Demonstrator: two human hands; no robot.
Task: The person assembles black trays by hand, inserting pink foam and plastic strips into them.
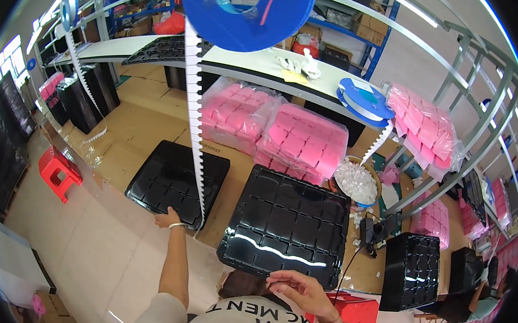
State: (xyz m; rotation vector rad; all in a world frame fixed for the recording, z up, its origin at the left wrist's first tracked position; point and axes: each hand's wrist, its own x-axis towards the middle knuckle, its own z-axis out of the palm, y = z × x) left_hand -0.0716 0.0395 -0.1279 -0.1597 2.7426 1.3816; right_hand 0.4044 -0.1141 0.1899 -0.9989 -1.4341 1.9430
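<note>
A black plastic tray (177,177), moulded in square compartments, lies on the brown cardboard-covered bench at left. My left hand (170,218) is at its front edge, fingers closed on the rim. To the right stands a taller stack of black trays (287,223) with a glossy top. By the near edge of that stack is my right hand (301,289), its fingers stretched and thumb apart; I see nothing in it. A white notched strip (194,109) hangs from a blue reel (275,18) down to the left tray's right side.
Pink pieces in clear bags (302,137) sit behind the trays. A basin of small white pieces (357,180) stands right of them, near a second blue reel (365,101). Further right is another black tray stack (410,271). Red stools (59,173) stand on the floor.
</note>
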